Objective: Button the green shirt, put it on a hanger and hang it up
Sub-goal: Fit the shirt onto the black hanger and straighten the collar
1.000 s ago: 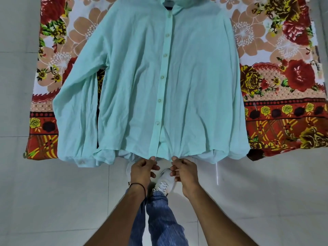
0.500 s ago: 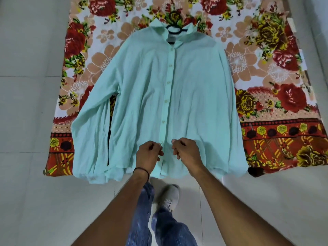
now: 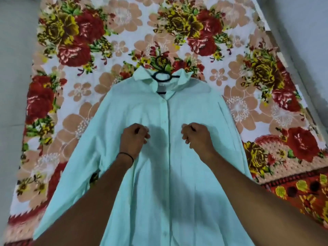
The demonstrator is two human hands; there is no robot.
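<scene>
Lying flat and face up on the floral sheet point(image 3: 124, 23), the green shirt point(image 3: 177, 174) has its placket closed down the middle and a black hanger point(image 3: 162, 77) showing in the open collar; the left hand point(image 3: 134, 139) sits on the chest panel left of the placket, the right hand point(image 3: 196, 137) on the panel right of it, the button row running between them; fingers of both hands are curled narrow into loose fists, and whether they pinch cloth cannot be told; a black band circles the left wrist; compared with half a second earlier, both hands are higher up the shirt, near the chest instead of the hem, and further apart
</scene>
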